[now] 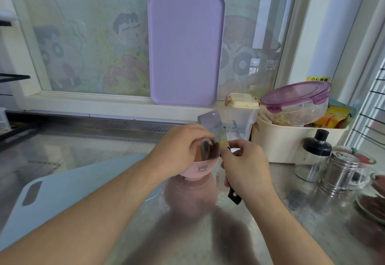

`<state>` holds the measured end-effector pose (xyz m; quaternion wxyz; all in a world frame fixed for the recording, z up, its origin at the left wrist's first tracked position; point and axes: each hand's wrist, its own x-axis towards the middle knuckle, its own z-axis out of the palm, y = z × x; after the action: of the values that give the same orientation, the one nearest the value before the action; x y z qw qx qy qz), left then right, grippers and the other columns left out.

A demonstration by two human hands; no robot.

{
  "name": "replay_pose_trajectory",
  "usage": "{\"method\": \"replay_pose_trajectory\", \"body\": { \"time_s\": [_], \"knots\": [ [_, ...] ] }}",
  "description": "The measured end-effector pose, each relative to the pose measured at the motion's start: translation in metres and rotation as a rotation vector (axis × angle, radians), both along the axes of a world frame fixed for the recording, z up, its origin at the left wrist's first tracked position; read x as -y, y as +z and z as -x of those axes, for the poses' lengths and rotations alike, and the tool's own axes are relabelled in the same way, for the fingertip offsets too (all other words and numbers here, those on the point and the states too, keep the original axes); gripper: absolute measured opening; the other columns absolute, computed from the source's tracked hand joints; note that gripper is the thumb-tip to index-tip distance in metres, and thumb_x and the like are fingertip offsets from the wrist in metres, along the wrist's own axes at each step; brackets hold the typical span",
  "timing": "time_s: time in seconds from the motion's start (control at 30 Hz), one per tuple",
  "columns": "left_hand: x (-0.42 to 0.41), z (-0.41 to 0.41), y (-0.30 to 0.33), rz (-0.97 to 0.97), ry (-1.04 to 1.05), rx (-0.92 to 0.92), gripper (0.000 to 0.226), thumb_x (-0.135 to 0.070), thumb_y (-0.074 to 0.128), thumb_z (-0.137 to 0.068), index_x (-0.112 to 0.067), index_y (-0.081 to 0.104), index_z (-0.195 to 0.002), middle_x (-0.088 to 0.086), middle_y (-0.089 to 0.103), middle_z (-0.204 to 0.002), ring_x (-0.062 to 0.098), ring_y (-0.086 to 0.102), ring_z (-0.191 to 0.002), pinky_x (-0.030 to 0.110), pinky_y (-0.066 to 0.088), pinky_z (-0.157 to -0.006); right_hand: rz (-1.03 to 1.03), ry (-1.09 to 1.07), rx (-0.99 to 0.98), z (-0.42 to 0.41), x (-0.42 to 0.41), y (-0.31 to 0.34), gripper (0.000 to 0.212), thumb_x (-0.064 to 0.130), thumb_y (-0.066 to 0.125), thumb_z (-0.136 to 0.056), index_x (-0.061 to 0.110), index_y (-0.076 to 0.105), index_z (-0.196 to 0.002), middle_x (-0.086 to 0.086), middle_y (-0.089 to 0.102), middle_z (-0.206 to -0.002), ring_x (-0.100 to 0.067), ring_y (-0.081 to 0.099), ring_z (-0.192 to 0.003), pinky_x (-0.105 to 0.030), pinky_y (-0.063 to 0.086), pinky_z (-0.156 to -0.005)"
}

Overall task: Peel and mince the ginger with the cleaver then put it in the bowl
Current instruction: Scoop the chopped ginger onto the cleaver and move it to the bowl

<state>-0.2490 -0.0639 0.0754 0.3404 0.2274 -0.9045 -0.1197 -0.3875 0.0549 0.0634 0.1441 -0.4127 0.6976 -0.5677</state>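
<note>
A small pink bowl (196, 171) with a bear print stands on the steel counter, just right of the pale blue cutting board (68, 194). Over the bowl the cleaver (210, 125) is held blade up, its black handle gripped by my right hand (245, 171). My left hand (183, 148) is at the blade's flat side above the bowl, fingers bent against the steel. A few pale bits of ginger (210, 143) cling to the blade by my fingertips. The bowl's inside is mostly hidden by my left hand and the blade.
A purple board (186, 50) leans on the window behind. To the right stand a cream bin (291, 144) holding a purple-lidded container (295, 102), a clear jug (241, 115), a black-capped bottle (314, 154), a steel shaker (337, 173) and glass dishes (373, 200).
</note>
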Motion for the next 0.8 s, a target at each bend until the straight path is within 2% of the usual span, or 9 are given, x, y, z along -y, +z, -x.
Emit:
{"method": "replay_pose_trajectory", "body": {
  "time_s": [0.1,0.2,0.27,0.37,0.43,0.53,0.63,0.7,0.8],
  "knots": [
    [-0.003,-0.003,-0.001,0.076,-0.044,0.107,0.06,0.011,0.047,-0.086,-0.025,0.077,-0.124,-0.019,0.072,-0.125,0.002,0.064,-0.117,0.023,0.05,-0.1,-0.005,-0.007,0.007,0.0,-0.001,0.001,0.009,0.025,0.061,-0.099,0.021,0.069,-0.099,0.002,0.069,-0.06,-0.016,0.06,-0.036,-0.021,0.041,-0.038],
    [-0.005,-0.006,-0.004,0.066,0.129,0.052,0.043,0.0,0.053,-0.086,-0.029,0.082,-0.101,-0.025,0.072,-0.092,0.004,0.066,-0.086,0.026,0.052,-0.076,-0.006,-0.018,0.016,0.001,-0.002,0.002,0.01,0.025,0.061,-0.1,0.02,0.069,-0.1,0.0,0.07,-0.066,-0.015,0.058,-0.035,-0.019,0.039,-0.036],
    [0.0,-0.008,-0.005,-0.088,0.255,-0.006,0.035,-0.003,0.058,-0.085,-0.03,0.081,-0.09,-0.025,0.069,-0.076,0.002,0.066,-0.077,0.026,0.055,-0.073,-0.001,-0.027,0.02,0.001,-0.002,0.003,0.009,0.024,0.061,-0.1,0.021,0.069,-0.099,0.001,0.07,-0.066,-0.015,0.059,-0.035,-0.019,0.039,-0.036],
    [0.009,-0.011,-0.007,-0.331,0.305,-0.186,0.03,0.002,0.071,-0.08,-0.026,0.077,-0.084,-0.013,0.076,-0.079,-0.004,0.07,-0.074,0.02,0.059,-0.08,0.007,-0.037,0.034,0.001,-0.003,0.004,0.007,0.024,0.062,-0.099,0.023,0.069,-0.099,0.001,0.071,-0.069,-0.015,0.059,-0.036,-0.02,0.04,-0.036],
    [0.012,-0.012,-0.007,-0.403,0.325,-0.269,0.024,0.001,0.077,-0.082,-0.023,0.078,-0.084,-0.008,0.077,-0.078,-0.002,0.071,-0.069,0.012,0.056,-0.072,0.007,-0.04,0.045,0.002,-0.004,0.005,0.008,0.024,0.062,-0.099,0.023,0.069,-0.101,0.001,0.071,-0.073,-0.015,0.059,-0.036,-0.02,0.041,-0.036],
    [0.011,-0.015,-0.004,-0.549,0.262,-0.411,0.024,0.004,0.067,-0.096,-0.016,0.077,-0.087,0.006,0.077,-0.081,0.012,0.076,-0.067,0.021,0.06,-0.064,0.012,-0.042,0.076,0.003,-0.004,0.005,0.01,0.025,0.061,-0.1,0.021,0.069,-0.103,-0.001,0.072,-0.077,-0.016,0.059,-0.035,-0.02,0.041,-0.036],
    [0.008,-0.018,0.001,-0.677,0.191,-0.574,0.027,0.01,0.052,-0.102,-0.005,0.074,-0.099,0.017,0.077,-0.092,0.017,0.076,-0.072,0.029,0.065,-0.071,0.017,-0.033,0.11,0.004,-0.004,0.004,0.013,0.027,0.06,-0.101,0.019,0.069,-0.098,-0.002,0.072,-0.069,-0.02,0.06,-0.037,-0.023,0.041,-0.039],
    [0.007,-0.022,0.005,-0.777,0.158,-0.699,0.019,0.011,0.058,-0.1,0.001,0.074,-0.105,0.019,0.078,-0.093,0.019,0.076,-0.075,0.028,0.065,-0.073,0.022,-0.009,0.148,0.004,-0.005,0.004,0.019,0.026,0.059,-0.102,0.015,0.07,-0.093,-0.005,0.071,-0.066,-0.023,0.058,-0.039,-0.027,0.042,-0.044],
    [0.007,-0.031,0.008,-0.915,0.109,-0.814,0.015,0.007,0.072,-0.093,0.001,0.075,-0.107,0.019,0.078,-0.095,0.022,0.076,-0.083,0.026,0.064,-0.077,0.039,0.041,0.247,0.002,-0.007,0.004,0.023,0.02,0.058,-0.103,0.008,0.07,-0.089,-0.015,0.07,-0.072,-0.026,0.054,-0.044,-0.032,0.042,-0.048]
  ]
}}
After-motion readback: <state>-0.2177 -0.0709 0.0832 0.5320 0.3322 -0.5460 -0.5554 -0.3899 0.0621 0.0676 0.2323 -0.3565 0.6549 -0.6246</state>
